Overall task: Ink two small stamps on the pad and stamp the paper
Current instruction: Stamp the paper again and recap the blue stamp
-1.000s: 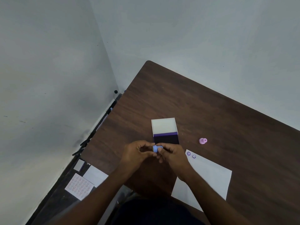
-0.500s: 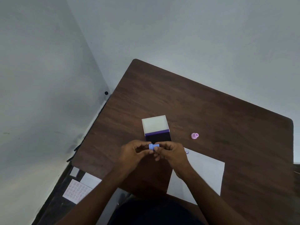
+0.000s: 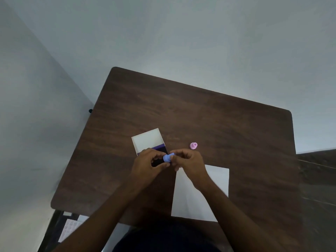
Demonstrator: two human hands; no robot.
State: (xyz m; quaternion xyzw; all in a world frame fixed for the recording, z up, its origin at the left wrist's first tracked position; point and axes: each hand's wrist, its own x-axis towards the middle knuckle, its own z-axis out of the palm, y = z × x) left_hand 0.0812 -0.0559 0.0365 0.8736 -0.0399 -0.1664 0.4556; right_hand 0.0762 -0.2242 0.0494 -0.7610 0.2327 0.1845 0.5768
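A small blue stamp [image 3: 167, 157] is pinched between the fingertips of my left hand [image 3: 147, 165] and my right hand [image 3: 189, 161], just above the near end of the ink pad. The ink pad [image 3: 161, 148] lies open on the brown table [image 3: 218, 115], its white lid [image 3: 148, 140] folded back away from me; my left hand covers much of the dark pad. A pink stamp [image 3: 193, 145] stands alone on the table to the right of the pad. The white paper [image 3: 216, 180] lies to the right under my right wrist, and its stamped corner is hidden.
Walls enclose the table on the left and far sides. Sheets of paper, one patterned with dots [image 3: 70, 229], lie on the floor at the lower left. A second dark surface [image 3: 318, 179] adjoins the table on the right.
The camera has tilted and swung, so the whole table now shows. Both hands stay together on the blue stamp, which looks turned slightly. The stamped marks on the paper are now covered by my right hand.
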